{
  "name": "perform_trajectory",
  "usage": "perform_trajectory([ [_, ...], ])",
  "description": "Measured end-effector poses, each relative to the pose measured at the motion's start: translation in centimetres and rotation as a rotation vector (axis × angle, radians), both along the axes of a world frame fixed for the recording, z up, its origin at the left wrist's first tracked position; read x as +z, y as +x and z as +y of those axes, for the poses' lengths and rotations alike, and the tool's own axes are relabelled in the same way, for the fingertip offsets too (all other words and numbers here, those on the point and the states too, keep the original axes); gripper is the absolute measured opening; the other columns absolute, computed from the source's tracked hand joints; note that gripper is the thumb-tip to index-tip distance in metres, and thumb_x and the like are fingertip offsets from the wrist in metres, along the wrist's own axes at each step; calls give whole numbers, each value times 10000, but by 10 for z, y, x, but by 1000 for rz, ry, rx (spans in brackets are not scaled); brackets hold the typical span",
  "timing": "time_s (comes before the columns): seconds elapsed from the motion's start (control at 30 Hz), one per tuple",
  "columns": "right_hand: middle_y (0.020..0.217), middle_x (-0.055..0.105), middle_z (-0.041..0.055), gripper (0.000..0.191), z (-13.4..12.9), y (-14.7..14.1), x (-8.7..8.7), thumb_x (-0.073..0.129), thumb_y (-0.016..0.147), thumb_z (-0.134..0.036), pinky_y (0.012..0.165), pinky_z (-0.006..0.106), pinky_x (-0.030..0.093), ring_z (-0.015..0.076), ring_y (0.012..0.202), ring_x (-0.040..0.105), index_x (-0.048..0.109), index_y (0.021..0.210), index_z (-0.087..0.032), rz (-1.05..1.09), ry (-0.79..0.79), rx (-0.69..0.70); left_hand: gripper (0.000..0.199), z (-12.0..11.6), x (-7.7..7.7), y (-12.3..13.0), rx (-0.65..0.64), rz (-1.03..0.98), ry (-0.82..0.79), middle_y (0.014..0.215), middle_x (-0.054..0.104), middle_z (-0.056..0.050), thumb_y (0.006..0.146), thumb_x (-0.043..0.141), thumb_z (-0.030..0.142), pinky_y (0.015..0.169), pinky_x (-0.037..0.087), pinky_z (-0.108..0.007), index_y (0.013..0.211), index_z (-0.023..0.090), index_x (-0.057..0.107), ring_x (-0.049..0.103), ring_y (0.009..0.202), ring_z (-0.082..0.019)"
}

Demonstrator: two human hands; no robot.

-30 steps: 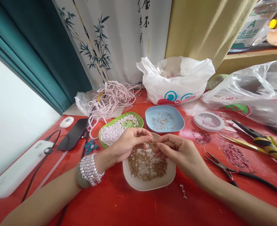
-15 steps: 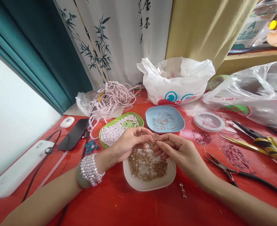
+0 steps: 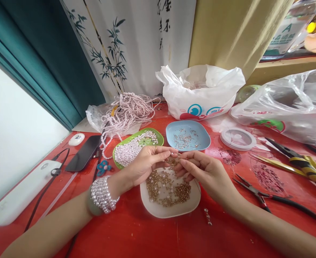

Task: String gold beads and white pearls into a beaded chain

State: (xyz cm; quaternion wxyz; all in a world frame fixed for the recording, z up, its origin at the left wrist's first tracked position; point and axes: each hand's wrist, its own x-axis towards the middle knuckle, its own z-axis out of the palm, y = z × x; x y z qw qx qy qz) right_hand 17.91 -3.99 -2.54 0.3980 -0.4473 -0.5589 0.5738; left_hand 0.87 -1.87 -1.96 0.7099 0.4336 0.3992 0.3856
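Note:
My left hand pinches a small pearl bead between thumb and fingertips. Close beside it, my right hand is closed at the fingertips on what looks like a thin thread; its end is too fine to make out. Both hands hover over the far part of a white tray of gold beads with a few pale ones among them. Past my left hand lies a green tray filled with pearl beads. Pearl strands circle my left wrist.
A blue tray holds small metal pins. Pliers, tweezers and a round clear spool lie to the right. Bead strings and plastic bags line the back. A phone lies left.
A bead now shows at my left fingertips. The fingertips of the two hands have shifted slightly apart; the rest has stayed in place.

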Motion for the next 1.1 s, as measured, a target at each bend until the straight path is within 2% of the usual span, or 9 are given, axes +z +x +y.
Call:
perform_trajectory([
  [0.17,674,679,27,114,-1,0,1,534,795,-270,528,202,500,101,596,639,555,781,-159,-8,-12,6,147,-1,1,2,9,26,25,864,656,-56,718,655,190,684,430,-203,853,139,684,574,779,-102],
  [0.43,633,677,20,88,-1,-1,4,542,786,-230,520,199,487,91,556,625,551,736,-158,-9,-36,16,105,0,0,2,56,31,52,744,641,-6,652,722,196,643,423,-192,729,150,666,568,691,-74],
  [0.7,656,684,24,110,0,0,2,542,783,-265,521,199,496,96,569,637,556,758,-158,-7,-18,19,104,0,-2,2,82,49,27,729,668,-12,652,722,209,569,426,-156,739,160,691,580,661,-69],
  [1.1,671,670,18,83,1,-1,5,535,776,-217,516,187,483,85,563,636,560,732,-151,-37,-40,16,89,-2,0,3,79,75,96,760,678,-12,667,705,190,584,441,-139,755,180,712,578,688,-66],
])
